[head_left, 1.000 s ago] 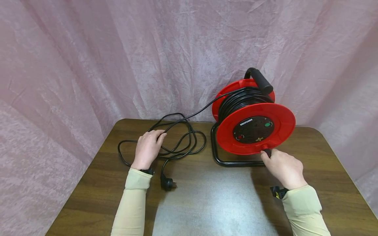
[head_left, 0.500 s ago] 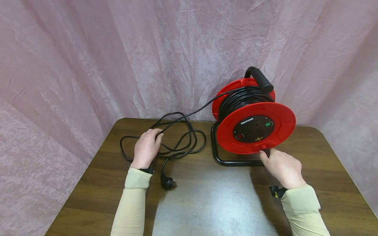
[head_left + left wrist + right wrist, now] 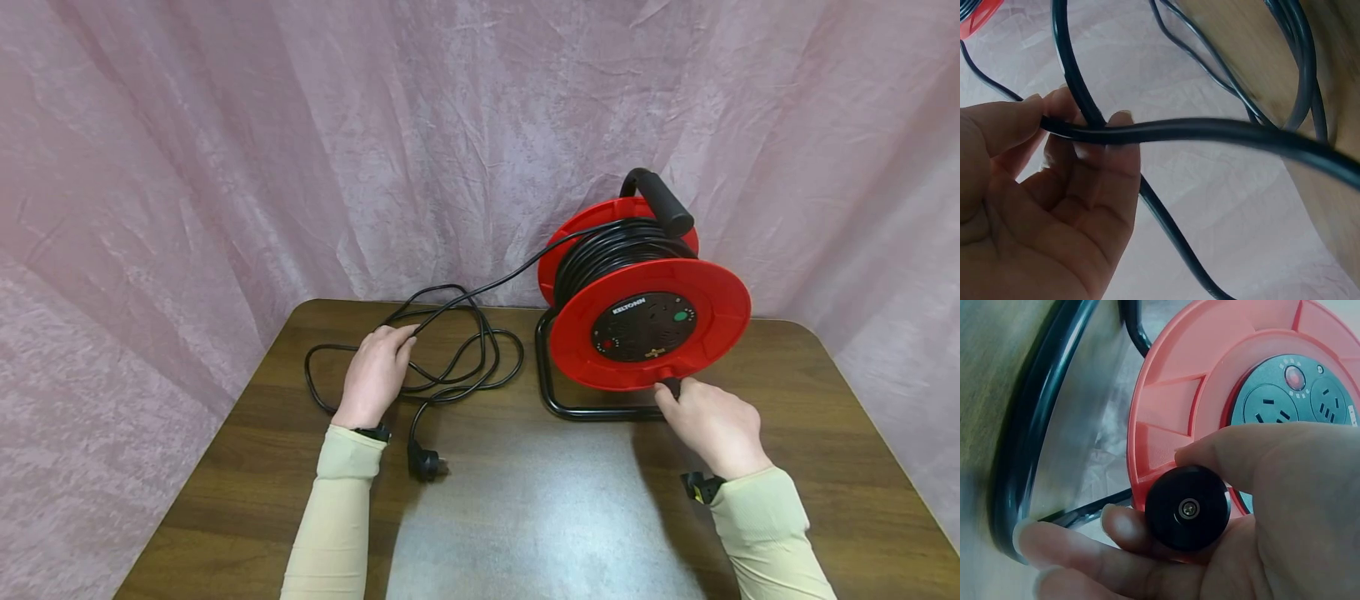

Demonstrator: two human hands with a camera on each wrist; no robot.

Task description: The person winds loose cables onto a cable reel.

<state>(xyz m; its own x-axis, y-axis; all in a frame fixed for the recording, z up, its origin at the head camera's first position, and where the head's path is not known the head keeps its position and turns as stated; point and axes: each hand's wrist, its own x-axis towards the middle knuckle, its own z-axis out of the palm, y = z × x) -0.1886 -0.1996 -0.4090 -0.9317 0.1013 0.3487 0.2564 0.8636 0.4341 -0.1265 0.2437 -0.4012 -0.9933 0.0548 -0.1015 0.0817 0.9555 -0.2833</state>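
Observation:
A red cable reel [image 3: 723, 312], wound with black cable, stands on a black tubular frame at the back right. My right hand [image 3: 712, 425] holds the black crank knob [image 3: 1188, 508] low on the reel's front disc, thumb on one side and fingers on the other in the right wrist view. A length of cable [image 3: 1197, 129] runs from the reel to my left hand [image 3: 375, 377], which pinches it between thumb and fingers over the table's left side. Another strand crosses behind those fingers. Loose loops [image 3: 495, 358] of the same cable lie beside my left hand.
The cable's plug [image 3: 425, 462] lies on the wooden table [image 3: 247, 467] in front of the loops. A black carrying handle [image 3: 663, 204] tops the reel frame, and its lower bar [image 3: 592, 413] rests on the table. A pink curtain [image 3: 450, 150] hangs behind.
My right hand and the crank knob have shifted slightly left, and the reel's front disc has turned a little. The left cable loop has drawn in slightly. My left hand stays nearly in place.

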